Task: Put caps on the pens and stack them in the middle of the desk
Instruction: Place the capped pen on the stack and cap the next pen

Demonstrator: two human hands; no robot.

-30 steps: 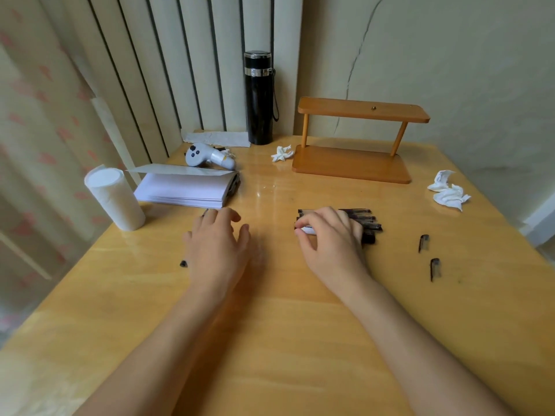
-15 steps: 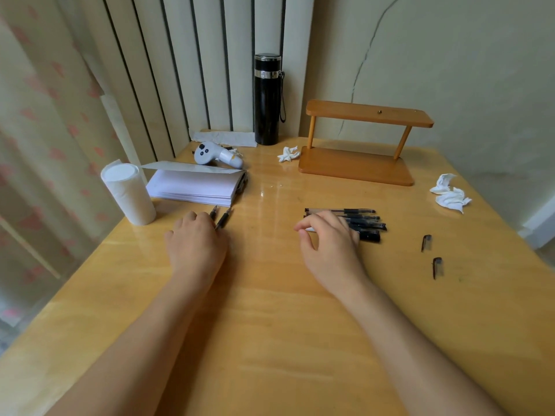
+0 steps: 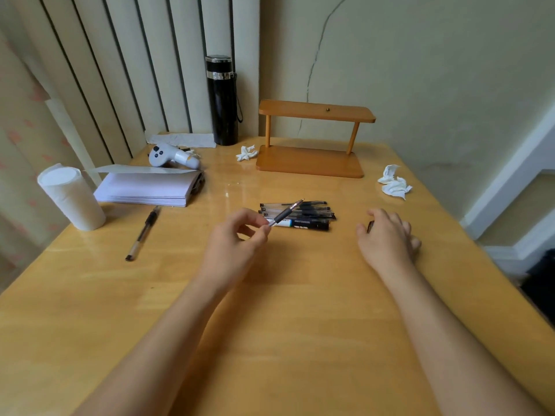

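A pile of black capped pens [image 3: 303, 214] lies in the middle of the wooden desk [image 3: 285, 325]. In front of the pile, my left hand [image 3: 235, 238] pinches an uncapped pen [image 3: 285, 212] by its barrel, tip pointing up and to the right. Right of the pile, my right hand [image 3: 387, 235] rests fingers-down on the desk with a dark pen cap [image 3: 370, 226] between thumb and forefinger. A second cap seen earlier is hidden under this hand. Another uncapped pen [image 3: 142, 234] lies on the desk at the left.
At the left stand a white paper roll [image 3: 70, 196] and a stack of white paper [image 3: 147, 187], with a white controller [image 3: 172, 156] behind. A black flask [image 3: 222, 100] and a wooden shelf [image 3: 312, 157] stand at the back. Crumpled tissues [image 3: 393, 184] lie at the right.
My left hand picked one pen up from the left side and carried it to the pile. My right hand left the pile and moved right onto the caps.
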